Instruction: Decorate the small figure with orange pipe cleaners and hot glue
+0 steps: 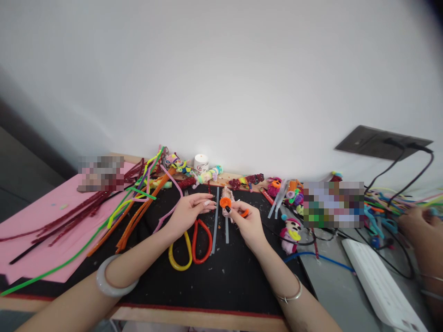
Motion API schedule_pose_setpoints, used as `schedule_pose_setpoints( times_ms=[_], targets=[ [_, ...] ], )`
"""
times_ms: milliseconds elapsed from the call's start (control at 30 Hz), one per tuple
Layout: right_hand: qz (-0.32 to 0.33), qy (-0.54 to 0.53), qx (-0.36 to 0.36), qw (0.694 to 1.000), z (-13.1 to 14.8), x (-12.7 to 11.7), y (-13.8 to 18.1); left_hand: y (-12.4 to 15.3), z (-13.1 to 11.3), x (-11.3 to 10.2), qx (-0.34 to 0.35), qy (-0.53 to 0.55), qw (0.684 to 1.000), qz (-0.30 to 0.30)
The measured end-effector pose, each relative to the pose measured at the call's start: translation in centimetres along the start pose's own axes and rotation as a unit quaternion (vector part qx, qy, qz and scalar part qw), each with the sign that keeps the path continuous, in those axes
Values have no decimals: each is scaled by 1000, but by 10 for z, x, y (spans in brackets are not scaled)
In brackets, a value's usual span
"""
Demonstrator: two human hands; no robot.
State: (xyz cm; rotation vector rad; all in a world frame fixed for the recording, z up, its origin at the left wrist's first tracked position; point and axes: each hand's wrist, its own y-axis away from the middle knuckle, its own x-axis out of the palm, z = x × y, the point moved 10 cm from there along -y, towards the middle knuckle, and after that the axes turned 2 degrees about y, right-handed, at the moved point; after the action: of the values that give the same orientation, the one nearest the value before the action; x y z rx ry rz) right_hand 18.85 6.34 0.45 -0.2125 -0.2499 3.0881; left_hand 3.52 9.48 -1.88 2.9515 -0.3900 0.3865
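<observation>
In the middle of the black mat, my right hand (247, 223) pinches an orange coiled pipe cleaner (225, 202), its loose end curling out by the fingers. Just behind the coil is a pale fuzzy piece (227, 192), partly covered; whether I hold it too is unclear. My left hand (190, 212) reaches in from the left, fingers stretched toward the coil but apart from it, with nothing visible in them. Between and below the hands lie translucent glue sticks (215, 226). Scissors (201, 242) with one red and one yellow handle rest below my left hand.
Pipe cleaners (131, 221) in several colours spread over pink sheets (31, 216) at left. Finished fuzzy figures (290, 235) and a white paper cup (201, 163) stand near the wall. A white power strip (380, 286), cables and another person's hand (417, 223) are at right.
</observation>
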Motion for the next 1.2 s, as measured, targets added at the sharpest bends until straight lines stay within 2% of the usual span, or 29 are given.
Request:
schedule_pose_setpoints(
  times_ms=[267,633,833,1067,1200],
  targets=[
    [-1,11,-1,1000,-1,-1,-1,0,-2,1,14,-15,1000,6],
    [4,7,1,1000,0,1,0,4,-21,2,88,-73,993,10],
    [5,3,2,1000,0,1,0,6,-20,0,78,-111,991,5],
    [4,4,1,1000,3,2,1,8,-17,5,74,-67,994,46],
    [1,3,6,1000,3,2,1,6,-18,3,68,-90,994,15]
  ],
)
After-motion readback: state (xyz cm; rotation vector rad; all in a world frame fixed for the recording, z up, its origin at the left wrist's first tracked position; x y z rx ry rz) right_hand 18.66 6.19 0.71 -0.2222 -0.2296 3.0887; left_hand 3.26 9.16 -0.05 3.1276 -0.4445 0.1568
